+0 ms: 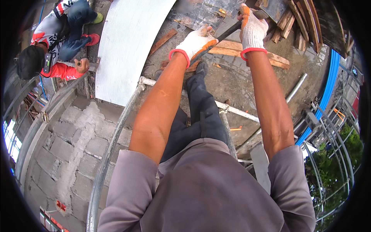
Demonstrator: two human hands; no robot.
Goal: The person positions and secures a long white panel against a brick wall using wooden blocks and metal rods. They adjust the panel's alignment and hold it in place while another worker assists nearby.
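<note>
One co-worker [48, 29] crouched far left, white-and-red shirt, bare hand [82, 65] closed by the panel edge, grip contents unclear. Near left, grey concrete-block wall [91, 149]; beyond it, a long white panel [125, 46], then a steel scaffold pipe [102, 178] running near to far. Left hand [196, 43], white knit glove with orange palm, fingers curled round the near left end of a dark bar [228, 32]. Bar slants up far-right between both hands, above wooden planks [228, 51]. Right hand [253, 31], same glove type, fingers wrapped on its far right portion. Far right, stacked timber [286, 21]; right edge, blue pipes [328, 87].
</note>
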